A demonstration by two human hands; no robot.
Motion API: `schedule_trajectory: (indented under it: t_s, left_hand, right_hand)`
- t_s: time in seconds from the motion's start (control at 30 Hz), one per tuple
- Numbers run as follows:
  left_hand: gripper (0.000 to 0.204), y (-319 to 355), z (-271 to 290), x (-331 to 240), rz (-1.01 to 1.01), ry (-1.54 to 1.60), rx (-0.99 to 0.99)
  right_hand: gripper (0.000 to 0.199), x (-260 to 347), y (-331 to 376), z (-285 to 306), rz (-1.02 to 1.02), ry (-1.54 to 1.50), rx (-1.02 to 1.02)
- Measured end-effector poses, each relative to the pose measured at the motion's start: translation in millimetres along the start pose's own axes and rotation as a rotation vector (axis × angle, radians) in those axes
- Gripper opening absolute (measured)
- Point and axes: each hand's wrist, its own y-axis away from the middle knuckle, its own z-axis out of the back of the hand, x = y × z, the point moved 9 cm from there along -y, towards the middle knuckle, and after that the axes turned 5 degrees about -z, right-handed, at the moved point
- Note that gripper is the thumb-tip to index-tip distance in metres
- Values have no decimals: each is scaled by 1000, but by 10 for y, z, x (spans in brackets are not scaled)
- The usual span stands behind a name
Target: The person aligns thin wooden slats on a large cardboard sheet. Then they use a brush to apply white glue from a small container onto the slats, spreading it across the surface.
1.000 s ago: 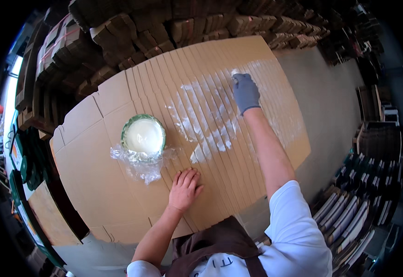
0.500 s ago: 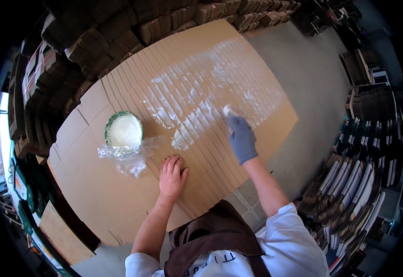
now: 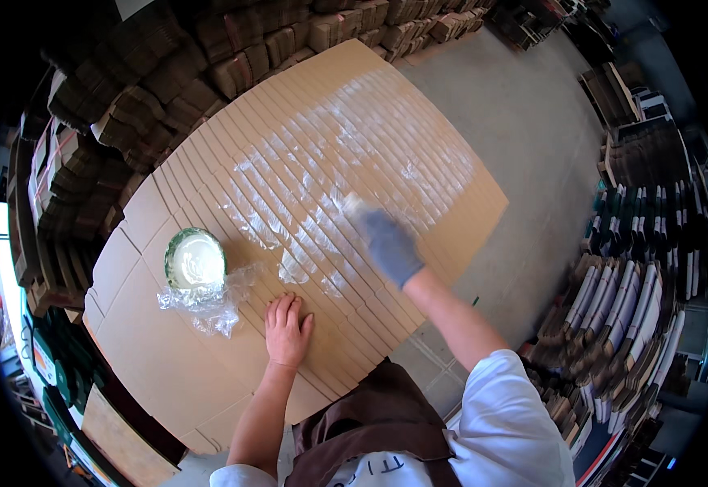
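On the cardboard [image 3: 208, 381], my bare left hand [image 3: 287, 329] lay flat, holding nothing; my gloved right hand [image 3: 386, 243], blurred, grip unclear, was at two o'clock from it, bowl [image 3: 196, 260] at ten

One head-worn fisheye view: you look steeply down from above your hands onto the surface [image 3: 167, 381], close in, edges bending outward.
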Motion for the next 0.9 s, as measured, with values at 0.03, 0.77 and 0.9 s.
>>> schedule_trajectory:
  t_s: [0.03,0.77,0.9]
  left_hand:
    - [47,-1,-8,-24,-4,0,-4]
    - [47,-6,12,-31,-23,9,-2]
    - [45,-32,27,-57,-16,16,-12]
  right_hand:
    - [18,-399,-374,181,-126,64,6]
    - [26,766,892,47,210,-267,130]
    - [28,-412,567,195,-212,-205,159]
